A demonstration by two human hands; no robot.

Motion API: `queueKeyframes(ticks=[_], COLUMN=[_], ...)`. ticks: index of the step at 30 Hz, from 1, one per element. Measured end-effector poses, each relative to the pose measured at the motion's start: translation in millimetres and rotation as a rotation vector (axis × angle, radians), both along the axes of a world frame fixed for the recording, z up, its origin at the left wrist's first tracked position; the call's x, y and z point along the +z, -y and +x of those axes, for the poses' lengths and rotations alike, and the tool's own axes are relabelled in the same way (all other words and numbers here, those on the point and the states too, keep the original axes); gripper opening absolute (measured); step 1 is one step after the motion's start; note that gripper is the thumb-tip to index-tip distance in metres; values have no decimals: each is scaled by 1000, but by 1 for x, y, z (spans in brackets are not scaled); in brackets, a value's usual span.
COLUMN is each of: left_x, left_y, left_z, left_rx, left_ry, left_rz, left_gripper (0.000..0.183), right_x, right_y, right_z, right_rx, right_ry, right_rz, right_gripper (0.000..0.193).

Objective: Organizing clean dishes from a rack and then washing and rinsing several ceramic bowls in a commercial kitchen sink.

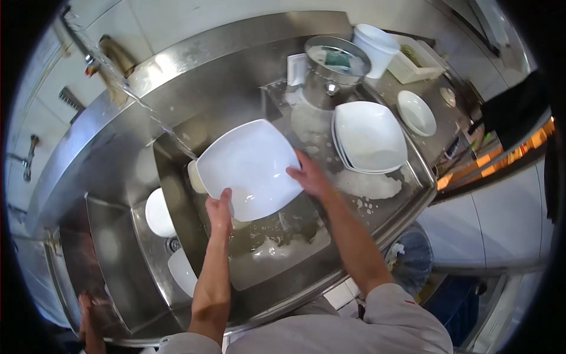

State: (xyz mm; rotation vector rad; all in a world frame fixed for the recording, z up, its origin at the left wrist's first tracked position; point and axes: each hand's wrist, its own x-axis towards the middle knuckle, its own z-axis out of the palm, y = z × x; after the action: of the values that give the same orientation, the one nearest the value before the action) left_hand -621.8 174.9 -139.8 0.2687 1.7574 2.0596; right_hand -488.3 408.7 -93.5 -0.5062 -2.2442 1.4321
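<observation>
Both my hands hold a large white square bowl [250, 168] over the water-filled sink basin [277, 248]. My left hand [220, 213] grips its near left edge with the thumb on top. On the right edge, my right hand [309, 175] has its thumb over the rim, the other fingers hidden beneath. A stream of water [171, 133] from the tap falls at the bowl's left corner. Part of a pale round item [196, 178] shows behind that corner. To the right, a stack of similar white square bowls [371, 135] stands on the sudsy drainboard [365, 186].
A metal pot [335, 82] with suds and a green scouring pad stands at the back, beside a white bucket [377, 50]. An oval white dish [417, 112] lies farther right. White dishes [159, 212] sit in the left basin. Another person's hand [86, 312] is at lower left.
</observation>
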Motion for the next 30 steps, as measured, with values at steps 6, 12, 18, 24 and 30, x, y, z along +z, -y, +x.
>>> queueKeyframes(ticks=[6, 12, 18, 24, 30], left_x=[91, 141, 71, -102, -230], left_y=[100, 271, 424, 479, 514], left_z=[-20, -58, -117, -108, -82], left_rx=[370, 710, 525, 184, 131], left_ry=[-867, -882, -570, -83, 276], left_rz=[-455, -687, -1468, -1389, -900], left_gripper=[30, 18, 19, 24, 35], right_x=[54, 29, 43, 38, 39], right_y=[-155, -272, -229, -228, -266], right_z=[84, 167, 134, 175, 193], right_rx=[-875, -585, -571, -443, -668], right_ry=[335, 771, 778, 580, 458], right_rz=[1000, 596, 786, -175, 466], right_gripper=[38, 55, 30, 47, 38])
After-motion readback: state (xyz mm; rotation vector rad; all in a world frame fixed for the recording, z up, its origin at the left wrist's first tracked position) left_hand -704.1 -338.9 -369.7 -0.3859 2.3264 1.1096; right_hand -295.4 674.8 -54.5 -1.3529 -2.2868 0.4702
